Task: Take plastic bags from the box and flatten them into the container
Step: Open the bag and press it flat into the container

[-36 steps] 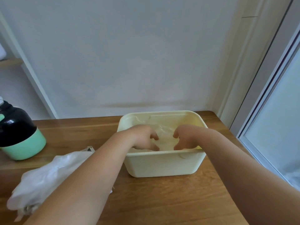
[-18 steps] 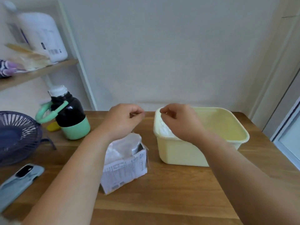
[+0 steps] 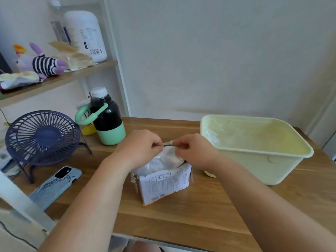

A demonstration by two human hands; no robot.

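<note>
A small cardboard box with a printed label stands open on the wooden table, stuffed with clear plastic bags. Both hands hover over its top. My left hand and my right hand each pinch the upper edge of one plastic bag, which stretches between the fingertips just above the box. To the right sits the pale yellow container, with flattened clear bags lying along its left inner side.
A black and mint bottle stands behind the box at the left. A dark blue desk fan and a phone lie further left. A shelf holds toys and a white jug. The table's front edge is near.
Both hands left the yellow container and moved left to the box. They now pinch a bag at its top. The view swung left, bringing the shelf and fan into sight.
</note>
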